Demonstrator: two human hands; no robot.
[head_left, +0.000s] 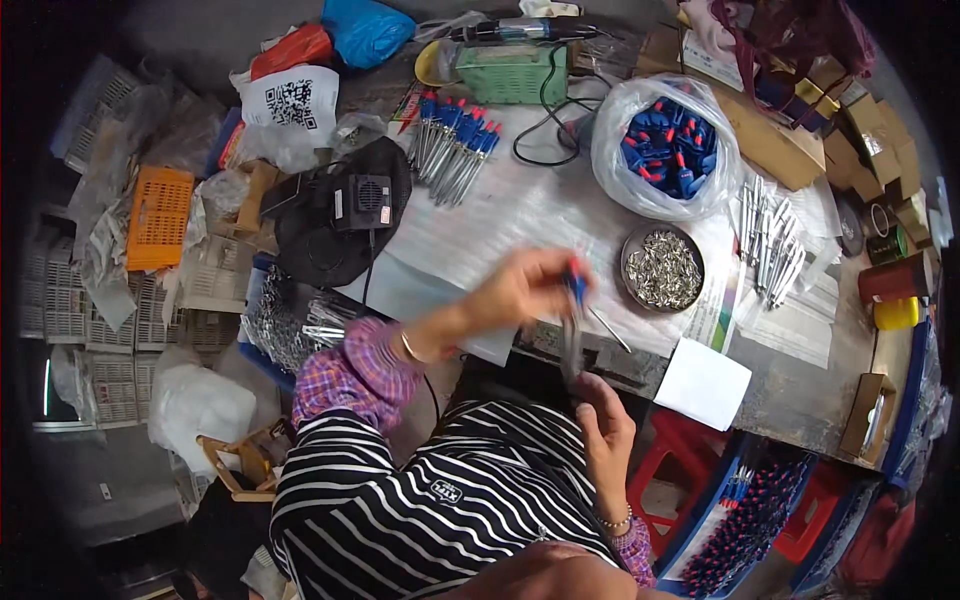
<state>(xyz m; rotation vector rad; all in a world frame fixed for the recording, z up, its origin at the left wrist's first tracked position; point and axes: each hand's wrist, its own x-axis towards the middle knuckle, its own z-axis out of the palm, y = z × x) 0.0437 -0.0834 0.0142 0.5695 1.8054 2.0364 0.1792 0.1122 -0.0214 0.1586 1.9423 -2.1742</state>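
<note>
My left hand [520,290], slightly smeared by motion, is closed round the blue, red-tipped handle of a tool [574,285] held upright over the table's front edge. Its metal shaft, blurred, points down toward me. At the shaft's lower end the fingers of my right hand [605,430] curl in and appear to grip it. A thin metal rod [610,330] lies on the table just right of the tool. Beyond it stands a round bowl [662,228] full of small silver metal parts.
Finished-looking blue-handled tools [455,145] lie in a pile at the back. A clear plastic bag [610,150] holds blue and red handles. Silver metal pieces [770,240] lie at right, near a white paper [703,384]. A blue crate [745,500] of tools stands below right.
</note>
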